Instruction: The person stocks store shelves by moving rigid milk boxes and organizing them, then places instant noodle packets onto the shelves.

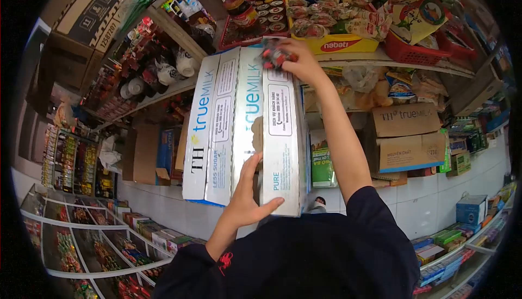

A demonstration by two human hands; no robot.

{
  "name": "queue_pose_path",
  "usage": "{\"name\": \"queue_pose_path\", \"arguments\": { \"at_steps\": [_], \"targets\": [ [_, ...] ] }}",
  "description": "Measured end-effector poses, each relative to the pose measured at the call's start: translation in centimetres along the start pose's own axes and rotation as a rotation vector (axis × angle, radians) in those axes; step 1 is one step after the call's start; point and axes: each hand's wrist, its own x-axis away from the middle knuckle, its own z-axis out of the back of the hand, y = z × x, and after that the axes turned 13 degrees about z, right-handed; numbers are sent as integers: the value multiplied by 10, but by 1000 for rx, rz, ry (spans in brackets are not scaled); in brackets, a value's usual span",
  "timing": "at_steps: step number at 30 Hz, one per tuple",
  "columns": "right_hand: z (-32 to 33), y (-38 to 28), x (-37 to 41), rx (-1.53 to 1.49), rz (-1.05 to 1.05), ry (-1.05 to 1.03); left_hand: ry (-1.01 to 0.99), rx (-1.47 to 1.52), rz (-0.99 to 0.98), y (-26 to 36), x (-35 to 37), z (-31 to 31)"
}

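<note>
Overhead, the left hand (247, 201) is pressing spread, open fingers against the lower end of the milk carton (247, 130) (white and blue, leaning at the shelves), while the right hand (304, 64) is clutching a small red packet (274, 54) on the carton's top edge.

A tall white-and-blue milk carton (280, 136), printed "true MILK", is standing upright on end; a small red-and-dark packet (275, 54) is lying pressed against its top edge.

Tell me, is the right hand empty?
No, the right hand grips a small red-and-dark packet at the top edge of the milk box.
</note>
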Motion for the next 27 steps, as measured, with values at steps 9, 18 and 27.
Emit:
{"name": "queue_pose_path", "arguments": {
  "at_steps": [9,18,27],
  "targets": [
    [-1,-79,15,-124,159,-250,-39,-1,100,14,0,4],
    [-4,2,-36,191,-101,-57,-42,3,45,11,0,3],
    [4,-155,80,31,190,-197,-50,401,132,16,-7,3]
  ]
}}
